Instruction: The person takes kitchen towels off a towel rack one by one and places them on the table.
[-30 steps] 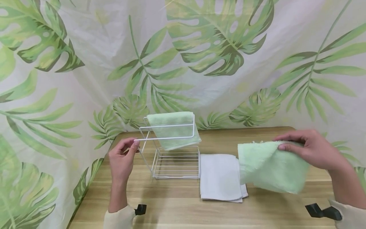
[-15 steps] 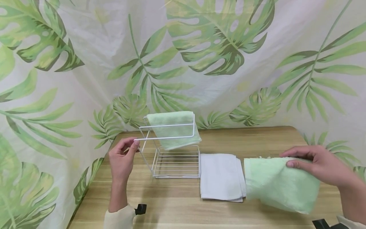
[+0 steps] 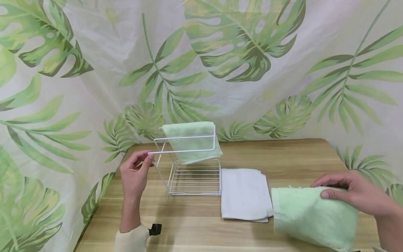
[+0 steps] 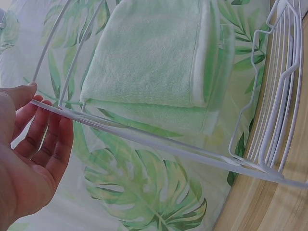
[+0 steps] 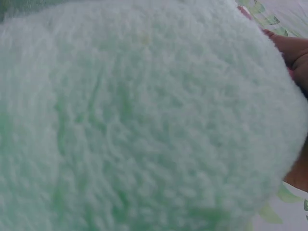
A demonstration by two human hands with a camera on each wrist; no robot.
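My left hand [image 3: 136, 173] pinches the front left corner of a white wire rack [image 3: 189, 152], thumb on top and fingers beneath the bar, as the left wrist view shows up close. Over the rack's rear bar hangs a light green towel [image 3: 189, 140], folded over it; its fluffy side fills the middle of the left wrist view. On the right, my right hand [image 3: 355, 192] holds a second light green towel [image 3: 315, 217] by its upper edge, between thumb and fingers. That towel hangs down in folds and covers nearly the whole right wrist view.
A folded white cloth [image 3: 245, 196] lies flat on the wooden table [image 3: 195, 227], right beside the rack's slatted base. Behind the table's far edge hangs a leaf-patterned curtain [image 3: 239, 98], which also runs down the left side.
My right hand has moved down and to the right with its green towel, away from the white cloth. The left hand stays at the rack's corner, and the hanging towel is unmoved.
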